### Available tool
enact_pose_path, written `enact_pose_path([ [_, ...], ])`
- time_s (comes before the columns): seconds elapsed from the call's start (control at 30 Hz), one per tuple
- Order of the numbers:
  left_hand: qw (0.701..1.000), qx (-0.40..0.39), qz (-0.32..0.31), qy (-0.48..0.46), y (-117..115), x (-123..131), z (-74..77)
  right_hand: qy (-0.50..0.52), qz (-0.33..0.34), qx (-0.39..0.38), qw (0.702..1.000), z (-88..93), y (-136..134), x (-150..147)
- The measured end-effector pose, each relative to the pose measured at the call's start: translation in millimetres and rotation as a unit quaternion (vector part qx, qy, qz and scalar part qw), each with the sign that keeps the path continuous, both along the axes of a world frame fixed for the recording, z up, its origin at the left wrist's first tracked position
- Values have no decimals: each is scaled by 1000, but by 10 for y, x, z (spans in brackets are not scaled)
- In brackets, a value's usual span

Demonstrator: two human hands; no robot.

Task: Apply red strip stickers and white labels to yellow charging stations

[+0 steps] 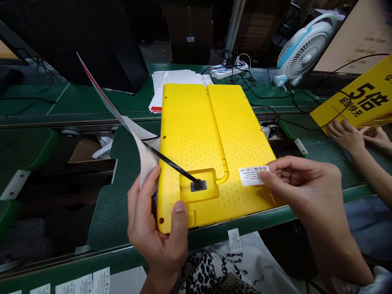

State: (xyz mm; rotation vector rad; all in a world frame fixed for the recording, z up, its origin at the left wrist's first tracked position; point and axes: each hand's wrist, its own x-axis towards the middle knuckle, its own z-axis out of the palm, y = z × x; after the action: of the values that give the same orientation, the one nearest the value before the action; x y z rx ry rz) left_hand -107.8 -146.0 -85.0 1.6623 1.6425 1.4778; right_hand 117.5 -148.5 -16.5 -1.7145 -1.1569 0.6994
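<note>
At centre frame the left hand [159, 228] clamps the yellow panel's [211, 139] lower-left corner plus a curled backing sheet [143, 151], steadying it on the green worktop [113, 204], while the right hand [303, 188] pinches a white label [252, 174] flat onto it.

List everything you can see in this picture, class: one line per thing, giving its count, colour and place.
panel: one, yellow, flat on the green bench
label: one, white, on the panel's near right part
cable: one, black, plugged into the panel's recess
backing sheet: one, white, curled at the panel's left
paper stack: one, white, behind the panel
fan: one, white and blue, far right
co-worker's hands: two, right edge, on a yellow box
left hand: grips panel's near corner and sheet
right hand: pinches the label
</note>
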Motion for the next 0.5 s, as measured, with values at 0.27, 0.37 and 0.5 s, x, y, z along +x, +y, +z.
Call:
enact_pose_path([
  [0.27,1000,9,13,-12,-1,19,13,8,4,5,1000,-26,1,18],
  [0.37,1000,7,11,-13,1,20,15,2,2,4,1000,-18,-2,16],
  [0.5,1000,9,15,-10,2,26,15,-19,4,9,1000,-20,1,10],
])
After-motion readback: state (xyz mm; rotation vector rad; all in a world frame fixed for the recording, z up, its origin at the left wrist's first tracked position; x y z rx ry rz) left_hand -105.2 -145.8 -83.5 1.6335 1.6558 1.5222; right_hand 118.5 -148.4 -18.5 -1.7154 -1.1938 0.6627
